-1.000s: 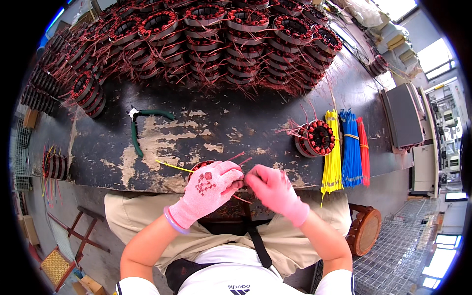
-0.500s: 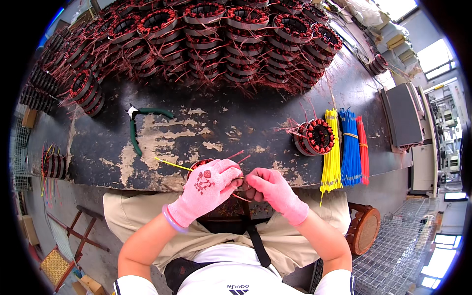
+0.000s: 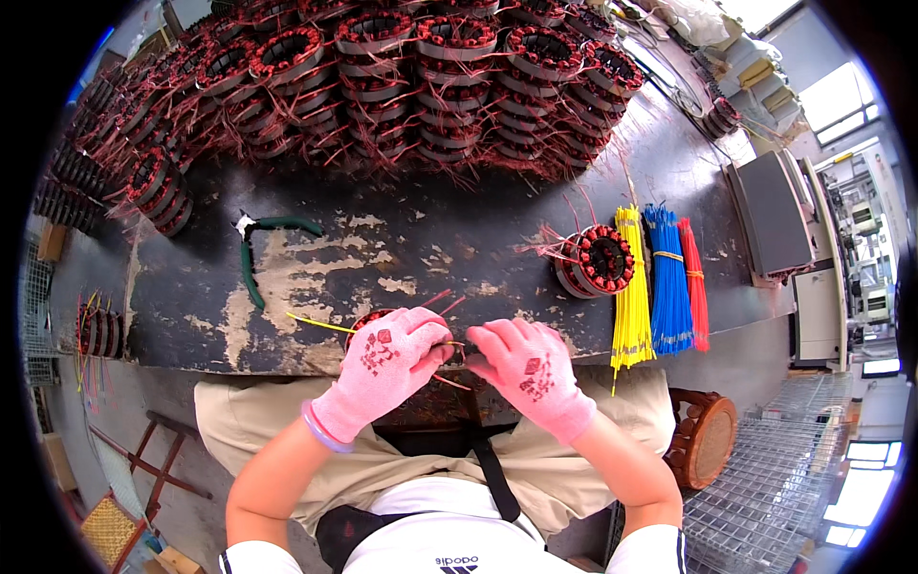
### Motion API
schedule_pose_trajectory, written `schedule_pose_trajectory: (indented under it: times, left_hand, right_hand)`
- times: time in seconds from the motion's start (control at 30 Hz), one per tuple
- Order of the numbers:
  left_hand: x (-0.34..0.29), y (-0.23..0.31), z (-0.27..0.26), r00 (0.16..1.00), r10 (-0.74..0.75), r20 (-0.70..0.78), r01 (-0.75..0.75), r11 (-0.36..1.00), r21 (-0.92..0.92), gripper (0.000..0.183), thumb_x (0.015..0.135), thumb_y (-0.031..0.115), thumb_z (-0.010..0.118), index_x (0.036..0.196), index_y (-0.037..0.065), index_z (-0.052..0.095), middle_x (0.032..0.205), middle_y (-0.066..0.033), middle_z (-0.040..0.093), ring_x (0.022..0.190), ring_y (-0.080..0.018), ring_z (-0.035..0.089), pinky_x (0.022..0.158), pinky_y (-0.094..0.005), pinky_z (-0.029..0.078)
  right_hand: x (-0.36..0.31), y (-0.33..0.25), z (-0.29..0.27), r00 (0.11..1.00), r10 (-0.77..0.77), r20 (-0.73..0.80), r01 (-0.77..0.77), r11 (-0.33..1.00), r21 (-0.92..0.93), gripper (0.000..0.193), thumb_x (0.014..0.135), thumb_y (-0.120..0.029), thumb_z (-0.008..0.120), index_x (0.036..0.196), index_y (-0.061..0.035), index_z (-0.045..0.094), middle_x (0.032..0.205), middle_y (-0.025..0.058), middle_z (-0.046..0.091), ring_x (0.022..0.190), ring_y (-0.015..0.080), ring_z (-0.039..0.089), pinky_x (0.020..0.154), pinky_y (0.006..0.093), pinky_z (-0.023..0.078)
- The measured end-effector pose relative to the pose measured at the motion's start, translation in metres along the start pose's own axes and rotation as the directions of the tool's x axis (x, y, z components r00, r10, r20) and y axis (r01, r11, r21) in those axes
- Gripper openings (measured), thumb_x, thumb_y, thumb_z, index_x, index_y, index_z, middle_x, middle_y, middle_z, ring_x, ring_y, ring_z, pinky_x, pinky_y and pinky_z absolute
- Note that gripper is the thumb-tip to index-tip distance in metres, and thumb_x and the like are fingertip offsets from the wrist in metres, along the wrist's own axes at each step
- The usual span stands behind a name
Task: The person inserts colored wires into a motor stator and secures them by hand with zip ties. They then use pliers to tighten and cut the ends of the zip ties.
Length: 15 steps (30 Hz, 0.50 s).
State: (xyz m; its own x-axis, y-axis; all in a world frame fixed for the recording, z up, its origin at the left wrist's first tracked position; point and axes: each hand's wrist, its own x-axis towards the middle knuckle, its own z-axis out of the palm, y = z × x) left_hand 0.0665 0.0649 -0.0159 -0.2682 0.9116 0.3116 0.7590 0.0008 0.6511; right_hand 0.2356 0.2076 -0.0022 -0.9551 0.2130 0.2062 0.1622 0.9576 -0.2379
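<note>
My left hand [image 3: 387, 359], in a pink glove, closes over a red-wound motor stator [image 3: 368, 319] at the table's front edge. Most of that stator is hidden beneath the glove. A yellow lead [image 3: 320, 323] sticks out to its left, and thin dark red leads [image 3: 449, 304] stick out beyond the fingers. Between the left thumb and forefinger a short wire end [image 3: 456, 343] points right. My right hand [image 3: 531, 373], also gloved in pink, is beside this wire end, back upward, with thumb and fingers apart and nothing visible in them.
Stacked stators [image 3: 449, 86] fill the table's far side. Green-handled pliers [image 3: 251, 239] lie left. At right are another stator stack [image 3: 593, 260] and bundles of yellow wires [image 3: 631, 297], blue wires [image 3: 669, 287] and red wires [image 3: 695, 287]. A wooden stool [image 3: 706, 435] stands right of my legs.
My right hand has turned from a pinch at the wire to back upward, its fingers parting. The left hand keeps its hold on the stator. The whole view has shifted slightly.
</note>
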Motion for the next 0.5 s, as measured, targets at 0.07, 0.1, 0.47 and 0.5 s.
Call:
schedule_pose_trajectory:
  times: [0.07, 0.1, 0.47, 0.5]
  left_hand:
    - [0.002, -0.002, -0.001, 1.000, 0.022, -0.003, -0.022, 1.000, 0.009, 0.017, 0.079, 0.010, 0.077, 0.093, 0.009, 0.067, 0.098, -0.0058, 0.068, 0.086, -0.0290, 0.068, 0.075, -0.0400, 0.055]
    - [0.001, -0.003, 0.000, 0.999, 0.036, 0.003, -0.036, 0.999, 0.010, 0.017, 0.081, 0.012, 0.076, 0.095, 0.010, 0.067, 0.099, -0.0046, 0.068, 0.086, -0.0278, 0.067, 0.073, -0.0393, 0.055]
    - [0.000, -0.001, -0.001, 1.000, -0.001, 0.001, 0.001, 0.999, -0.035, 0.018, 0.078, 0.009, 0.077, 0.093, 0.008, 0.067, 0.097, -0.0067, 0.069, 0.085, -0.0291, 0.068, 0.075, -0.0403, 0.055]
    - [0.000, 0.000, -0.002, 1.000, -0.004, 0.003, 0.004, 1.000, -0.021, 0.019, 0.078, 0.010, 0.077, 0.093, 0.008, 0.067, 0.097, -0.0066, 0.069, 0.085, -0.0290, 0.068, 0.075, -0.0404, 0.055]
  right_hand:
    - [0.008, 0.000, 0.008, 0.996, -0.094, -0.007, 0.094, 0.996, -0.010, 0.041, 0.078, -0.030, 0.079, 0.113, -0.0138, 0.065, 0.102, 0.0031, 0.066, 0.087, 0.0232, 0.066, 0.075, 0.0396, 0.054]
    - [0.009, -0.001, 0.007, 0.993, -0.112, -0.027, 0.113, 0.993, 0.039, 0.031, 0.083, -0.026, 0.077, 0.108, -0.0113, 0.066, 0.096, 0.0047, 0.068, 0.081, 0.0250, 0.066, 0.073, 0.0356, 0.054]
    - [0.010, -0.012, -0.004, 0.967, 0.250, -0.054, -0.221, 0.923, 0.313, 0.016, 0.090, -0.019, 0.073, 0.100, -0.0085, 0.067, 0.084, 0.0059, 0.068, 0.070, 0.0183, 0.065, 0.067, 0.0289, 0.052]
    - [0.011, -0.013, -0.003, 0.978, 0.129, -0.164, -0.099, 0.978, 0.182, 0.016, 0.087, -0.017, 0.075, 0.099, -0.0085, 0.068, 0.084, 0.0066, 0.068, 0.070, 0.0215, 0.066, 0.066, 0.0307, 0.052]
